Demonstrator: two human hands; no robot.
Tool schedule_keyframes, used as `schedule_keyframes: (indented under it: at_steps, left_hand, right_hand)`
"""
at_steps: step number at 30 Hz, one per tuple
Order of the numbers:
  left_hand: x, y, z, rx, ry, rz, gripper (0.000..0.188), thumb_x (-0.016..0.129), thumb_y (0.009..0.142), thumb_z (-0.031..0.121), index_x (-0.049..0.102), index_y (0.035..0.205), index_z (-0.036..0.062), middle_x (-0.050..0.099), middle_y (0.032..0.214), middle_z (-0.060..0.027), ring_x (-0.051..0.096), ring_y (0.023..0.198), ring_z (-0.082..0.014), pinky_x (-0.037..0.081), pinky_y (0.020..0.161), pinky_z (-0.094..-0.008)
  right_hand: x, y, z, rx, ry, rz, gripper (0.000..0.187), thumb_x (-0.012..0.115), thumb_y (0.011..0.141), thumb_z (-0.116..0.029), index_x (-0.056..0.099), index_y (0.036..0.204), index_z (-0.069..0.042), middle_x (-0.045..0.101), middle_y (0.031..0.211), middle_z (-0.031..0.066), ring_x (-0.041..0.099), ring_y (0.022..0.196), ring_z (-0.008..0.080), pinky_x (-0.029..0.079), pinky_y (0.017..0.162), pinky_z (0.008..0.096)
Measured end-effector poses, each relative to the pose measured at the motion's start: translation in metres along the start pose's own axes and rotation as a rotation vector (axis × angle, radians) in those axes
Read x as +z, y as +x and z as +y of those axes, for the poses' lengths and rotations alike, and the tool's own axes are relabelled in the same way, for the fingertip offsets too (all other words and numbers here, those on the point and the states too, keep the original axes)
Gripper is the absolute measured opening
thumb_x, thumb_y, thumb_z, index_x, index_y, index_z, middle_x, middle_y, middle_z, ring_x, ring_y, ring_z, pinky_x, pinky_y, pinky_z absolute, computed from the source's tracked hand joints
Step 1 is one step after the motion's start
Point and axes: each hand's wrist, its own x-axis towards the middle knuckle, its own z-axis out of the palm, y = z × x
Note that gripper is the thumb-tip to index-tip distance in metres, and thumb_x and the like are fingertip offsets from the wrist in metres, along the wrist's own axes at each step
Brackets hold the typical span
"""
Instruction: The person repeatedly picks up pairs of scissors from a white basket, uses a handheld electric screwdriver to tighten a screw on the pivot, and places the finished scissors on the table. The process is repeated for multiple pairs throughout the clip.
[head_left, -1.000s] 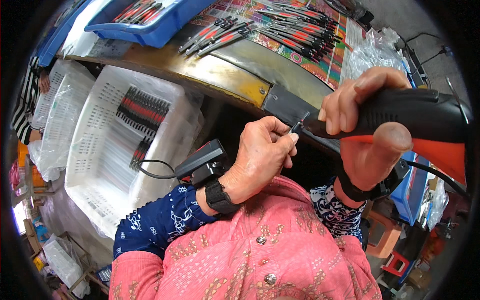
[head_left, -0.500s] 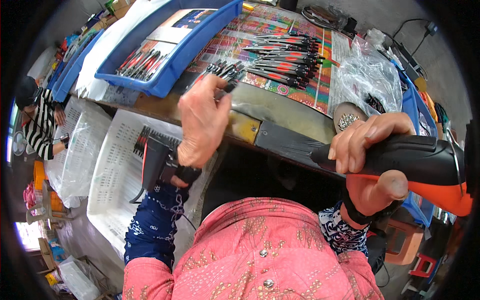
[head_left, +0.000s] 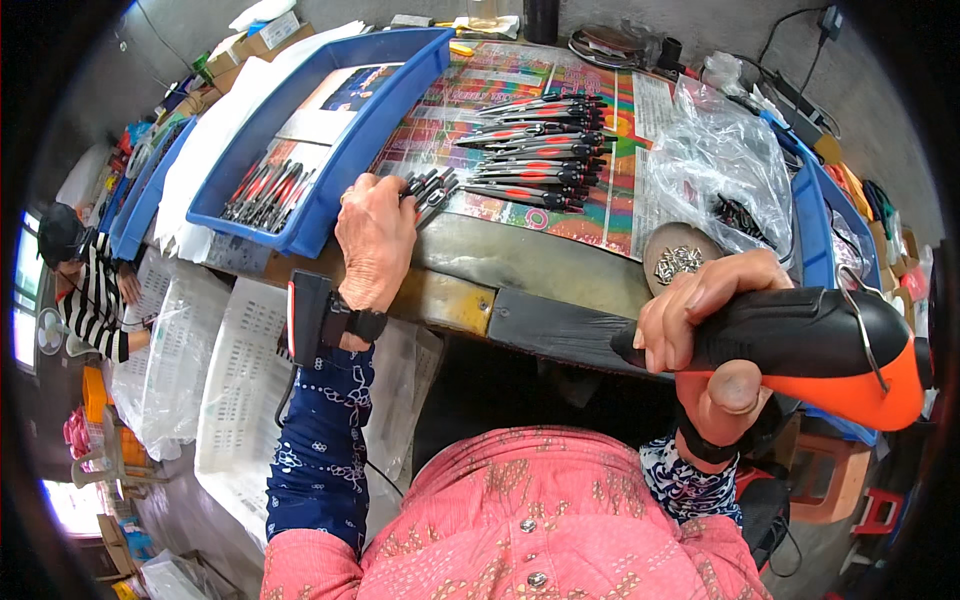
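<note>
My left hand (head_left: 375,240) is at the table's near side with its fingers curled against a small bunch of slim black, grey and red pen-like pieces (head_left: 432,192). Its fingertips are partly hidden, and the pieces' exact kind is unclear. A black-and-orange electric screwdriver (head_left: 800,335) lies across my right hand (head_left: 705,320), which is wrapped round its body with the tip pointing left. Just beyond that hand, a round dish (head_left: 655,245) holds small metal screws (head_left: 678,263). More black-and-red pieces (head_left: 540,150) lie in a stacked row on the colourful printed sheet (head_left: 620,215).
A blue tray (head_left: 330,190) with similar pieces and cards stands at the left of the table. Clear plastic bags (head_left: 720,150) and a blue bin (head_left: 815,220) are at the right. White crates (head_left: 240,390) stand below left. Another person (head_left: 85,270) sits far left.
My left hand has moved slightly left and lower against the bunch of pieces. The view has shifted a little. My right hand still holds the electric screwdriver.
</note>
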Motion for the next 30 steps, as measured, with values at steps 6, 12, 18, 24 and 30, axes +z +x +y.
schedule_keyframes:
  at_steps: [6,12,18,24,30]
  left_hand:
    - [0.009,0.003,0.039,0.286,-0.197,0.13,0.015,0.067,0.073,0.009,0.064,0.088,0.0083,0.059,0.086,-0.0103,0.057,0.084,-0.0305,0.046,0.073,-0.0411]
    - [0.027,0.005,0.073,0.44,-0.296,-0.048,0.018,0.067,0.073,0.008,0.064,0.09,0.0062,0.06,0.085,-0.0105,0.057,0.082,-0.0317,0.046,0.072,-0.039]
    - [0.036,0.007,0.076,0.496,-0.21,-0.097,0.021,0.068,0.073,0.01,0.062,0.093,0.0069,0.058,0.082,-0.0096,0.058,0.081,-0.0308,0.046,0.069,-0.0397]
    - [0.032,0.002,0.078,0.478,-0.288,-0.156,0.021,0.069,0.073,0.011,0.063,0.092,0.007,0.058,0.081,-0.009,0.059,0.078,-0.0297,0.046,0.067,-0.0389]
    - [0.027,0.001,0.079,0.579,-0.2,-0.102,0.018,0.068,0.074,0.011,0.061,0.089,0.0056,0.054,0.087,-0.0101,0.055,0.082,-0.0305,0.043,0.071,-0.0398]
  right_hand:
    - [-0.009,0.003,0.004,-0.014,0.014,-0.012,0.058,0.077,0.072,-0.045,0.045,0.094,-0.002,0.05,0.06,0.0044,0.053,0.051,0.0156,0.047,0.053,0.0292]
    - [-0.016,0.0,0.004,-0.011,0.022,0.033,0.058,0.077,0.072,-0.045,0.045,0.094,-0.002,0.05,0.06,0.004,0.052,0.051,0.0152,0.047,0.052,0.0287]
    - [-0.023,-0.001,0.006,-0.013,0.027,0.041,0.057,0.077,0.073,-0.045,0.045,0.093,-0.002,0.05,0.06,0.0039,0.052,0.051,0.0147,0.046,0.053,0.0287]
    - [-0.024,-0.002,0.004,0.015,0.022,0.067,0.058,0.077,0.072,-0.046,0.045,0.094,-0.003,0.05,0.061,0.0038,0.051,0.052,0.0146,0.046,0.054,0.0289]
    - [-0.02,0.0,0.002,-0.014,-0.04,0.068,0.061,0.075,0.073,-0.051,0.044,0.094,-0.003,0.049,0.061,0.0031,0.051,0.051,0.0143,0.045,0.054,0.0288]
